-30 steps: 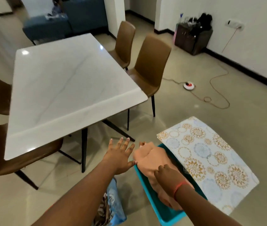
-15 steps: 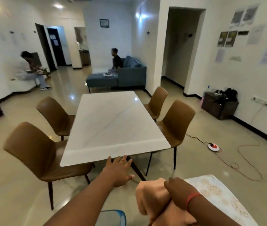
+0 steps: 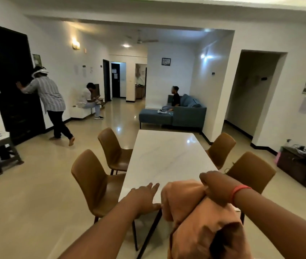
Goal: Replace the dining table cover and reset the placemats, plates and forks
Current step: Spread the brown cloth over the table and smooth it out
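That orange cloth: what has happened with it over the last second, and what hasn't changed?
The right hand has lifted the bunched orange cloth out of the teal bin on the floor and up to the near end of the white marble table. The left hand stays open, fingers spread, beside it. The table is still bare.

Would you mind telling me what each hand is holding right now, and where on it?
The right hand grips a bunched peach cloth at its gathered top, and the rest hangs below. The left hand holds nothing, its fingers spread.
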